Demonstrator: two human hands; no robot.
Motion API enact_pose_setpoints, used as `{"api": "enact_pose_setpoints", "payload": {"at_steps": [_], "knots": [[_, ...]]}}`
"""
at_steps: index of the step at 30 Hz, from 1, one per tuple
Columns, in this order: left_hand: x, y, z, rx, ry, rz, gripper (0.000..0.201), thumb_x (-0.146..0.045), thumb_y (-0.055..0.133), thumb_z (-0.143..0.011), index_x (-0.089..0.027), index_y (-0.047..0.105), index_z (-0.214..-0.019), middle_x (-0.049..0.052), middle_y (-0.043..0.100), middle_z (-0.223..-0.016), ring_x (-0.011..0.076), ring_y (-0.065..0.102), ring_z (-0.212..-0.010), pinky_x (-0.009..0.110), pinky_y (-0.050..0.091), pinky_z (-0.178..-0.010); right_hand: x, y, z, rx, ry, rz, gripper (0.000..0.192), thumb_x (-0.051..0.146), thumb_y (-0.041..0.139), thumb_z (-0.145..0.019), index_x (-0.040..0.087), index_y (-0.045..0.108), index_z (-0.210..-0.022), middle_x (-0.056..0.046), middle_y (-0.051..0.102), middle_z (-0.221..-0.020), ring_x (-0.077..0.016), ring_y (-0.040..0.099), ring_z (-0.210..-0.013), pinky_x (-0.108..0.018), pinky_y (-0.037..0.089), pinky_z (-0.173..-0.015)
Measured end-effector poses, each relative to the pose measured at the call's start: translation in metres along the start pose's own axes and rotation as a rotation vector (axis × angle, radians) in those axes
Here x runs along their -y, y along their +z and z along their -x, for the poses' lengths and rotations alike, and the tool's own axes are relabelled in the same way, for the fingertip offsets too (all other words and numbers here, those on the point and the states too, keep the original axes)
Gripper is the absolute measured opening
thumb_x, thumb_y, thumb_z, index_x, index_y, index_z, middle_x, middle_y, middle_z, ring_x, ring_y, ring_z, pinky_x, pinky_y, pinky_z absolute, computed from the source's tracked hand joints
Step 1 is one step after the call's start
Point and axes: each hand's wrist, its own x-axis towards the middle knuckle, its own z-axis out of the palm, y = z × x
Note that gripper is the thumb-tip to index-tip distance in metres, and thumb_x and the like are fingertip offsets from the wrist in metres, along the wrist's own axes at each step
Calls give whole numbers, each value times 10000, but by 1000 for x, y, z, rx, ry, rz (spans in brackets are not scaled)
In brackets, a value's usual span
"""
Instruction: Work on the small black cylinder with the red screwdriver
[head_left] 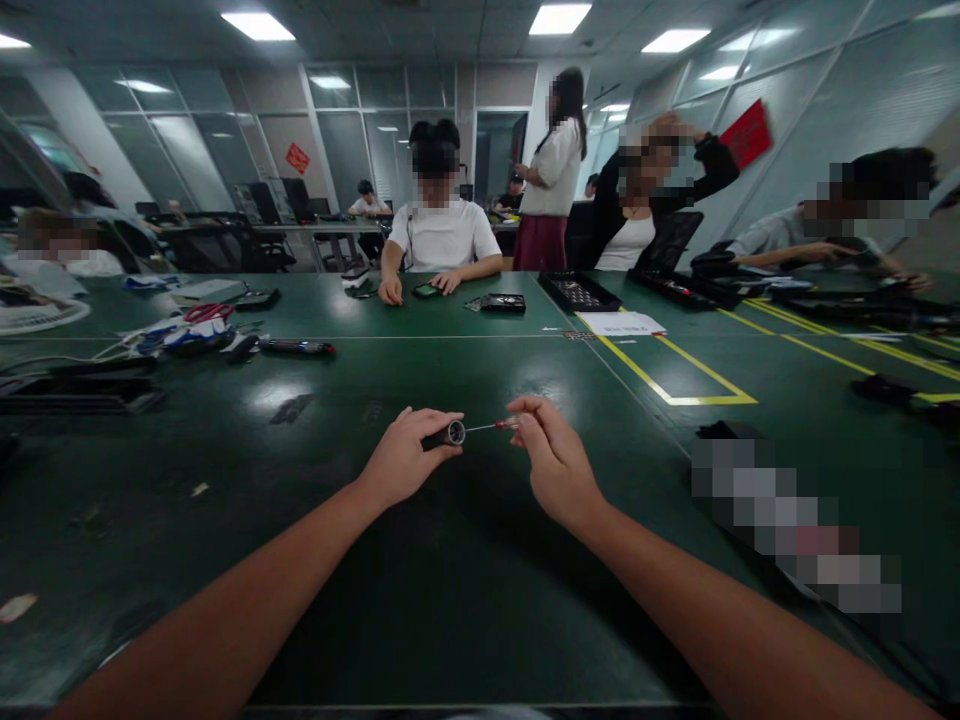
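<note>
My left hand (409,455) pinches a small dark cylinder (454,433) between thumb and fingers; its round, silver-rimmed end faces toward me and to the right. My right hand (551,455) is closed on the handle of a screwdriver (507,424), which looks red and clear. The thin metal shaft points left, and its tip reaches the rim of the cylinder; whether it goes inside I cannot tell. Both hands are above the green table (465,600), near the middle of the view.
A dark pen-like tool (296,347) and red-handled scissors (208,312) lie at left among cables. A black tray (579,292), a white paper (621,324) and yellow tape (709,400) are ahead right. A pixelated object (787,520) lies right. Across the table sits a person (441,235).
</note>
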Motion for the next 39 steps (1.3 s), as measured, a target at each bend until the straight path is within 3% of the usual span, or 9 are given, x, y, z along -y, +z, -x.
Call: {"api": "enact_pose_setpoints", "payload": {"at_steps": [6, 9, 12, 16, 19, 24, 29, 33, 39], "knots": [[-2, 0, 0, 2, 13, -24, 421, -256, 713, -880, -306, 646, -1293, 29, 694, -1233, 257, 608, -1144, 603, 306, -1153, 1, -1, -2, -3, 52, 59, 384, 470, 374, -1027, 226, 666, -975, -14, 632, -750, -171, 565, -642, -313, 422, -619], [-2, 0, 0, 16, 16, -42, 420, -237, 710, -879, -307, 649, -1289, 27, 694, -1231, 256, 609, -1137, 600, 318, -1144, 1, 0, -2, 5, 59, 98, 332, 449, 419, -1014, 227, 652, -1096, -8, 630, -736, -173, 571, -622, -311, 416, -603], [-1, 0, 0, 10, 8, -42, 426, -228, 716, -875, -306, 650, -1288, 26, 692, -1234, 256, 606, -1134, 602, 309, -1147, -3, 1, -2, 8, 40, 61, 283, 380, 454, -995, 213, 567, -1193, -27, 655, -836, -192, 620, -739, -320, 451, -675], [1, 0, 1, 4, 1, -28, 419, -229, 715, -877, -297, 652, -1286, 35, 689, -1242, 263, 599, -1146, 609, 295, -1152, -5, 1, -3, 54, 45, 7, 227, 376, 453, -992, 225, 578, -1107, -22, 640, -858, -192, 610, -778, -320, 458, -692], [1, 1, 1, 9, 9, -27, 420, -229, 707, -880, -303, 649, -1289, 38, 685, -1251, 268, 598, -1155, 619, 288, -1153, -3, -1, -3, 53, 67, 70, 340, 454, 388, -1020, 232, 645, -1006, -9, 617, -757, -182, 580, -682, -319, 433, -641], [2, 0, 0, 16, 8, -33, 421, -242, 701, -886, -317, 642, -1296, 29, 687, -1249, 267, 601, -1159, 622, 288, -1153, -1, 0, -4, 32, 53, 94, 281, 404, 449, -996, 219, 597, -1147, -23, 661, -806, -189, 612, -687, -318, 440, -629], [2, -1, -1, -12, 0, -26, 434, -254, 725, -869, -301, 646, -1293, 34, 690, -1248, 268, 598, -1162, 608, 302, -1150, -1, 1, -4, 53, 19, 30, 156, 352, 501, -969, 223, 561, -1032, -35, 672, -868, -191, 627, -758, -313, 453, -662], [1, 0, 1, 16, 0, -29, 411, -254, 713, -881, -306, 651, -1283, 24, 696, -1232, 258, 601, -1155, 608, 287, -1158, 1, -1, -3, 57, 29, 76, 305, 423, 401, -1021, 232, 631, -967, -12, 641, -773, -181, 603, -709, -312, 435, -654], [0, -2, 0, 7, -17, -25, 423, -234, 720, -874, -295, 650, -1287, 22, 694, -1233, 252, 599, -1148, 590, 301, -1159, -1, -1, -4, 35, 34, 81, 229, 372, 475, -987, 210, 576, -1113, -39, 687, -868, -188, 620, -724, -321, 449, -655]]}}
